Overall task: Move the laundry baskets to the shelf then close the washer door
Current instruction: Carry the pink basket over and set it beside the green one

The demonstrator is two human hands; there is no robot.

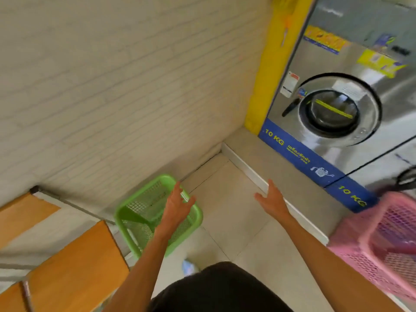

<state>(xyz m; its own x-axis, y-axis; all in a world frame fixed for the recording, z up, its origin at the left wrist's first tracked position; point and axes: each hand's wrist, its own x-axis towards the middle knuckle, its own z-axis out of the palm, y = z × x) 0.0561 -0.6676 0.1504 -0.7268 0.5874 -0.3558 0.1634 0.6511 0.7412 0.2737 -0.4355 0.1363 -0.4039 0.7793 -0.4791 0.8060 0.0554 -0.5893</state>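
From my head view, both baskets sit on the tiled floor before the washer (337, 104): the green mesh basket (144, 212) far to its left, by the orange shelf (74, 266), the pink lattice basket (387, 239) below it. My left hand (177, 206) and right hand (272, 199) hover spread, empty. Nothing looks shelved yet; that round steel door looks closed.

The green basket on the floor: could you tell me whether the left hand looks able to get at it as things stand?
Probably yes: the open left hand hangs right over the green basket, with nothing visible between them.
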